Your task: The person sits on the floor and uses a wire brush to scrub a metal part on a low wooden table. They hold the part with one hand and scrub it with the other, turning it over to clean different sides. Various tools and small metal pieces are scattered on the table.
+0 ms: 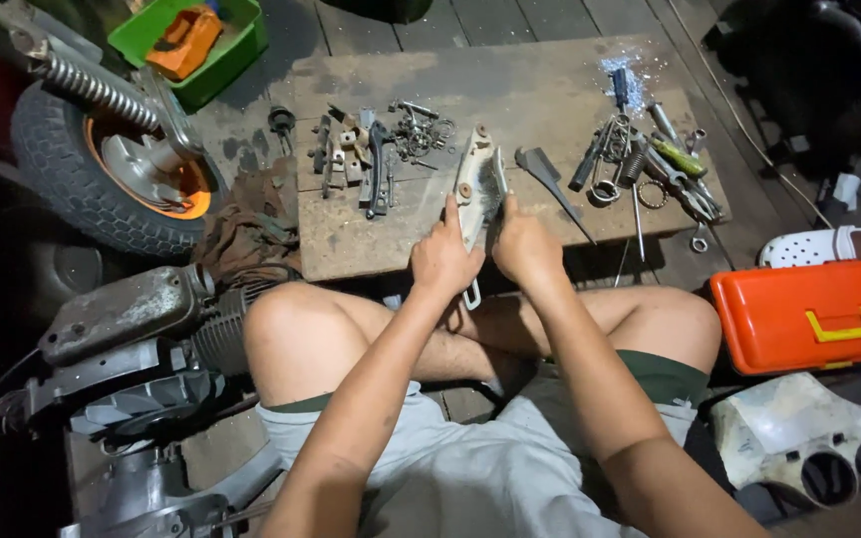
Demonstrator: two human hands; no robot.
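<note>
Hands meet over the near edge of the bench (371, 249), and we see them both closed around one pale metal part (477, 189). The left hand (442, 257) grips the lower side of the part with the thumb pressed up on its face. The right hand (524, 247) is curled at the right side of it, where some dark bristles show, maybe a small brush; we cannot tell this for sure. The part is long and flat, it stands almost upright, and a small ring or hook hangs from its lower end.

About how far the work is, we judge it to be in the middle. Many pieces already lie apart on the bench: a group of dark levers and bolts (371, 149) left of the part, a grey wedge piece (547, 174) just beside it on the right, and springs and tools (650, 159) farther right. An engine block (142, 339) lies on the floor by the left knee, and a wheel (102, 164) stands behind it. So the taking apart looks mostly done, while the part in the hands seems the one under work now. We see nothing put together again yet.

An orange box (814, 314) rests shut at the right, and a green tray (191, 40) sits at the far left.
</note>
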